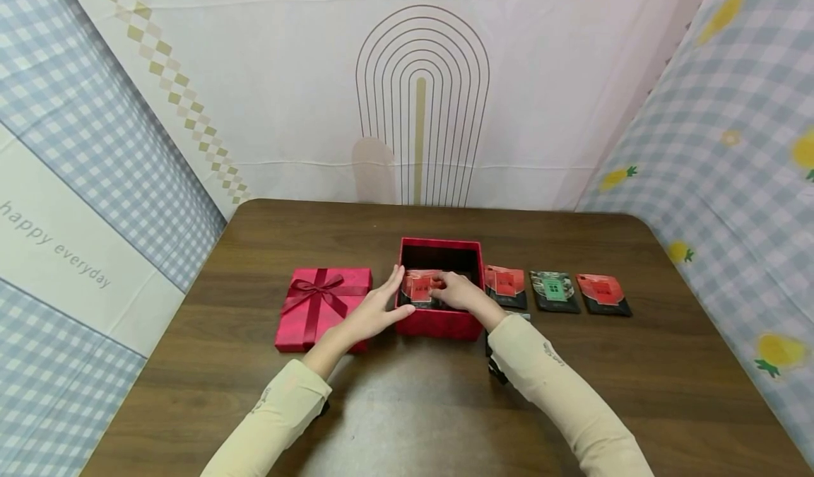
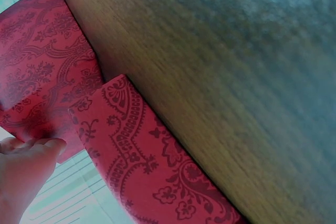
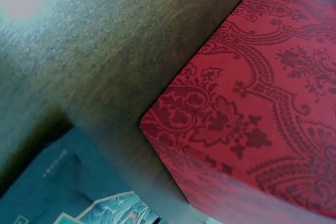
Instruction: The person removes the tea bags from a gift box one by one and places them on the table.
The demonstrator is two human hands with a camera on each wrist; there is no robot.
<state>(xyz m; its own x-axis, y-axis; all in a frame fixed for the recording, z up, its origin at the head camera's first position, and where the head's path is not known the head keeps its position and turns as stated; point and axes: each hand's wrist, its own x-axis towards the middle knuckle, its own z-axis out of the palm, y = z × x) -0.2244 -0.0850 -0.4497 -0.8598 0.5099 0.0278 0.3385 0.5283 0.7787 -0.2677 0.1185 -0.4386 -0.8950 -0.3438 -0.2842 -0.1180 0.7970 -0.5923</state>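
Observation:
A red patterned gift box (image 1: 439, 325) without its lid stands mid-table. My left hand (image 1: 375, 312) rests against its left side, fingers extended along the rim and thumb at the front corner. The same hand (image 2: 26, 174) touches the box wall (image 2: 47, 51) in the left wrist view. Reaching over the front rim, my right hand (image 1: 463, 293) pinches the right part of a red and black sachet (image 1: 417, 287) inside the box. The right wrist view shows the box's outer wall (image 3: 252, 93), but the right hand's fingers are out of its view.
Left of the box lies its red lid (image 1: 343, 311) with a dark red bow. To the right lie a red and black sachet (image 1: 506, 284), a green-labelled sachet (image 1: 555, 290) and another red one (image 1: 604, 294). A dark sachet (image 3: 68, 177) sits partly under the right forearm.

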